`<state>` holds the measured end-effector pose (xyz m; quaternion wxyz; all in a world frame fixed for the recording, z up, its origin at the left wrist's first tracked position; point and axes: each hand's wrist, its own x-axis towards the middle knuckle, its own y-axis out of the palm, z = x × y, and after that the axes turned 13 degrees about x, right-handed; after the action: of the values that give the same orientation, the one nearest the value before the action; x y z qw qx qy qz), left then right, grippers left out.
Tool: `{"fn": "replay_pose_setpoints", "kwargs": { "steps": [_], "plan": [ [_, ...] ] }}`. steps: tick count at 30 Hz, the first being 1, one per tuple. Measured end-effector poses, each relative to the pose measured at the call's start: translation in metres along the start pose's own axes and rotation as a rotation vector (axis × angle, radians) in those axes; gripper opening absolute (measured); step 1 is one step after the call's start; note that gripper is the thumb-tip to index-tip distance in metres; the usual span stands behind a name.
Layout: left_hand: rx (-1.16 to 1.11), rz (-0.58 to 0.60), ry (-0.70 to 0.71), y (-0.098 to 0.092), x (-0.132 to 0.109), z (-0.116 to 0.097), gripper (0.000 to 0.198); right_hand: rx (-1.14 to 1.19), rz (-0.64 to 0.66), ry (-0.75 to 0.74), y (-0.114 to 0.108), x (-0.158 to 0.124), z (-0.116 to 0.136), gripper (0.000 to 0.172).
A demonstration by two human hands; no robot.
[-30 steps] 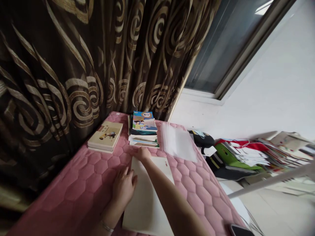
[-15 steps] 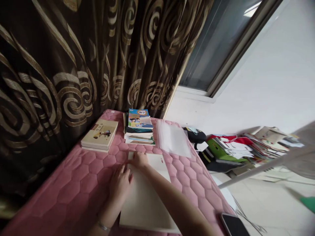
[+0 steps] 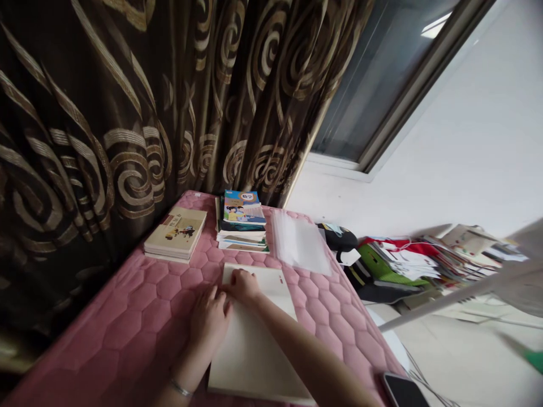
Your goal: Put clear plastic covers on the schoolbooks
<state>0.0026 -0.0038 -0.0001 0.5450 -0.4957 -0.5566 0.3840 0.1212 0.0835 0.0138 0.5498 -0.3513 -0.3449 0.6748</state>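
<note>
A large cream booklet or pad of paper with small red marks near its top right corner lies flat on the pink quilted cover. My right hand rests on its upper left part, fingers curled under; whatever they may pinch is hidden. Along the pad's left edge lies my left hand, fingers stretched forward and fairly flat, its fingertips close to my right hand. A band circles the left wrist. My right forearm crosses over the pad and hides part of it.
Beyond the pad stand a stack of beige books, a pile topped by a blue textbook, and clear plastic sleeves. A phone lies at the lower right edge. Bags and papers are heaped beyond; a dark curtain hangs behind.
The view has shifted slightly. My right hand's fingers look more curled, and it sits a little farther in from the pad's top left edge. My left hand stays at the left edge.
</note>
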Motion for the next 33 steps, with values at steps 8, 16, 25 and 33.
{"fn": "replay_pose_setpoints", "kwargs": {
  "steps": [8, 16, 25, 33],
  "plan": [
    [0.012, 0.025, -0.006, 0.002, 0.001, -0.001, 0.029, -0.047, -0.078, 0.067, -0.004, 0.037, 0.001, 0.044],
    [0.018, 0.026, -0.01, -0.002, 0.0, 0.0, 0.028, -0.007, -0.126, 0.042, -0.006, 0.042, 0.007, 0.036],
    [0.064, -0.023, 0.052, -0.007, 0.001, 0.001, 0.032, 0.172, -0.037, -0.197, -0.047, -0.067, -0.072, 0.02],
    [0.142, 0.024, 0.14, -0.009, 0.008, -0.048, 0.035, 0.178, -0.157, -0.09, -0.067, -0.107, -0.123, 0.042]
  ]
}}
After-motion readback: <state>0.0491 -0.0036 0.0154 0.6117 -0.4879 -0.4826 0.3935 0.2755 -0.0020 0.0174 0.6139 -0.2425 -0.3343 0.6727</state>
